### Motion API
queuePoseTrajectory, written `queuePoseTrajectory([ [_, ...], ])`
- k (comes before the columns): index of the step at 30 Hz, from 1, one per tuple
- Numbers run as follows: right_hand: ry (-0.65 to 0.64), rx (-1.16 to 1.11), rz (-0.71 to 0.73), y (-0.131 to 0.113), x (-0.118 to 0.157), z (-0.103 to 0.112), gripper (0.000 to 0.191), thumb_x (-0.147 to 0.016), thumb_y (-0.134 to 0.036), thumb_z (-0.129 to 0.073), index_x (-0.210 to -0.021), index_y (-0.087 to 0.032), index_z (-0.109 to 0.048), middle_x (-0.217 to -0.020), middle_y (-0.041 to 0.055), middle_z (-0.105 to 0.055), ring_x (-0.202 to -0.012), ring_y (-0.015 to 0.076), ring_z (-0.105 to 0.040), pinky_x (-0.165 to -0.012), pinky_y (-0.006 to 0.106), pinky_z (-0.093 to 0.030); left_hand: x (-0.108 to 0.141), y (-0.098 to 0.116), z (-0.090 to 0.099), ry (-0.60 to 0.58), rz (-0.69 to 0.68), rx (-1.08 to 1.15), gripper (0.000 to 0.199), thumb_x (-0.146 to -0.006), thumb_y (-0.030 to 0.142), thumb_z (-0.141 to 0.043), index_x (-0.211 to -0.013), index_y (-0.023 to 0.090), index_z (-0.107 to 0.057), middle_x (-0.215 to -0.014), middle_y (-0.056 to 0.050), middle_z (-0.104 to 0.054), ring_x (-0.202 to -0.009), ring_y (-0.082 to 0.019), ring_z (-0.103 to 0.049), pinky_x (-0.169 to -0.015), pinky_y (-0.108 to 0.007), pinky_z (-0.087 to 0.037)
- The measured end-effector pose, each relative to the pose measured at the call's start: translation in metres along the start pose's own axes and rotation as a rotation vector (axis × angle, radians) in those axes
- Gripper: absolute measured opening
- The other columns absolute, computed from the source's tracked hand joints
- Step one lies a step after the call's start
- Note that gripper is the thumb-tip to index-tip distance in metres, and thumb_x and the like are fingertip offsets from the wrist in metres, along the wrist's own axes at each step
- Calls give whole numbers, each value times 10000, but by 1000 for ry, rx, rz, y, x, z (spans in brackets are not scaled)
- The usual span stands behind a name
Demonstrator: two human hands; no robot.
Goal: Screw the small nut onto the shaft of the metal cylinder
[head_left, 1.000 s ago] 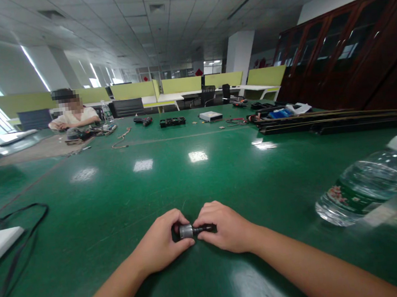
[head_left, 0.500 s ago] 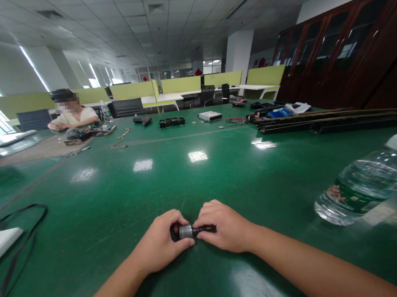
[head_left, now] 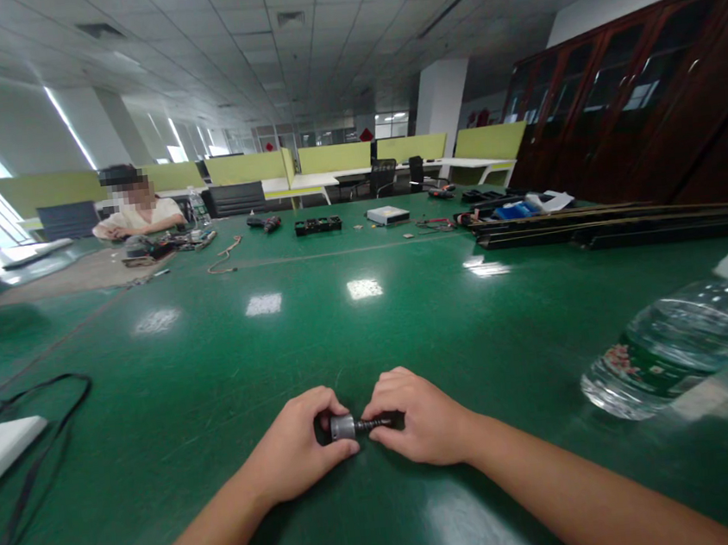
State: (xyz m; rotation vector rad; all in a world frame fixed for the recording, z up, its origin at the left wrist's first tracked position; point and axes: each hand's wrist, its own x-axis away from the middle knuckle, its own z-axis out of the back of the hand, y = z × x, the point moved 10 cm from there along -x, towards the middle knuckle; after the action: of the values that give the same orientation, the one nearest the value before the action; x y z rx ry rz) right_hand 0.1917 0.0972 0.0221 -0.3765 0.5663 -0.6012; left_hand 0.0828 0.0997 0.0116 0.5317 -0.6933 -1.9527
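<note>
A: What takes up the most room?
B: The green table (head_left: 267, 343), its glossy top spreading toward the far side of the room.
A: And after that?
B: The dark wooden cabinet (head_left: 619, 98) along the right, with glazed doors. Then another person (head_left: 146, 215) in a light top, seated at the table's far left.
A: What are those long things on the right?
B: Black strips (head_left: 644, 215), lying in a stack on the table. Nearer, a clear water bottle (head_left: 677, 348) leans toward the right, well apart from the hands.
A: How do the hands stand?
B: Close together at the near middle of the table. The left hand (head_left: 304, 443) is wrapped round a metal cylinder (head_left: 342, 427), gripping it between thumb and fingers. The right hand (head_left: 422, 418) has thumb and fingers on either side of a thin ridged rod (head_left: 372, 424); I can't tell whether they pinch it.
A: Where is the rod exactly?
B: Sticking out of the cylinder's right end, roughly level, between the two hands.
</note>
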Motion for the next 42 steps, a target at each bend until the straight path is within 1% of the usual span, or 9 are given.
queuePoseTrajectory([
  [7,4,-7,-15,3,0,1,141,-725,-226,-757,-853,-205,-701,-764,4,-701,-765,174,-600,-784,333,-396,0,0,0,1,-1,-3,190,-722,239,-733,-846,194,-597,-834,3,-616,-770,-173,-574,-692,-261,-429],
  [15,-1,1,-54,9,1,1,116,-713,-206,-754,-810,-202,-690,-727,-3,-677,-741,169,-586,-765,323,-393,0,-1,0,-4,5,-8,199,-724,243,-742,-846,187,-596,-831,5,-610,-774,-174,-576,-694,-263,-424],
  [24,4,-1,-65,16,3,8,84,-693,-174,-734,-744,-197,-671,-677,-14,-642,-694,158,-573,-750,322,-403,-1,0,0,-10,17,-8,186,-733,264,-729,-836,189,-595,-818,6,-610,-764,-176,-577,-685,-264,-421],
  [30,3,-10,-71,20,5,8,98,-678,-159,-736,-742,-196,-673,-677,-18,-638,-686,151,-570,-751,317,-407,0,0,0,-5,7,-6,190,-734,266,-737,-838,188,-598,-821,7,-610,-765,-175,-577,-684,-262,-419],
  [35,-10,-11,-71,23,6,9,85,-694,-186,-736,-753,-198,-677,-680,-17,-643,-692,151,-578,-761,318,-418,0,0,0,-6,7,-7,189,-738,257,-734,-844,189,-593,-824,7,-613,-763,-173,-579,-686,-261,-419],
  [38,-41,-23,-93,29,7,12,83,-691,-190,-739,-752,-193,-683,-692,-11,-647,-692,150,-584,-735,301,-434,0,-1,0,-11,9,-7,190,-743,254,-738,-855,189,-599,-831,6,-615,-769,-175,-581,-690,-264,-421],
  [42,-56,-48,-174,46,11,19,58,-683,-160,-717,-733,-173,-691,-687,-1,-629,-653,138,-572,-643,261,-440,-1,-3,-1,-14,18,-11,197,-744,263,-743,-865,191,-605,-847,2,-622,-783,-182,-584,-695,-269,-422],
])
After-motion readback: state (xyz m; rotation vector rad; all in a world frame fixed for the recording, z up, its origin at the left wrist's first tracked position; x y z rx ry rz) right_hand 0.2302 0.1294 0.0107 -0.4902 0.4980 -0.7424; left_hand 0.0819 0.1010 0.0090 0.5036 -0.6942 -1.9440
